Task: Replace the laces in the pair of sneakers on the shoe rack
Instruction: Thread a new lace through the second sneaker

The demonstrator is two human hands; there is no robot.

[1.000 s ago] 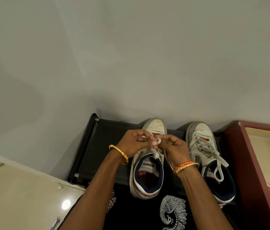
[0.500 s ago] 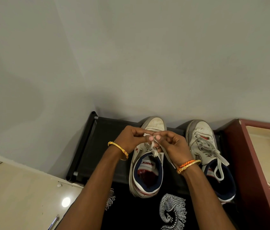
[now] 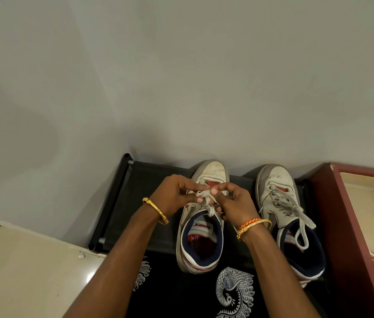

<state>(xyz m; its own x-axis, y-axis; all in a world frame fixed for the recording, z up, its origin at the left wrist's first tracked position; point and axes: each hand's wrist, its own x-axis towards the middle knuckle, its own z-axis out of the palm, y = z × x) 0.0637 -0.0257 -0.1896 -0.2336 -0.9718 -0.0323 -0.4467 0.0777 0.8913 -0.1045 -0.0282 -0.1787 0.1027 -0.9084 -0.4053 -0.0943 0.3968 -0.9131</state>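
Two white sneakers with navy collars stand toes to the wall on a black shoe rack [image 3: 135, 180]. Over the left sneaker [image 3: 201, 235] my left hand [image 3: 172, 195] and my right hand [image 3: 235, 200] meet, and both pinch its grey-white lace [image 3: 205, 199] above the tongue. The lace is bunched into a knot between my fingertips. The right sneaker [image 3: 280, 203] is laced and tied, its bow loops lying loose over the collar.
A grey wall rises right behind the rack. A maroon cabinet [image 3: 351, 226] with a cream tray top stands at the right. Beige floor tile [image 3: 20, 271] lies to the left. Black cloth with a white peacock print [image 3: 234, 292] hangs below the sneakers.
My hands have stayed over the left sneaker while the fingers worked the lace; the knot sits a little tighter between them. The right sneaker has not moved.
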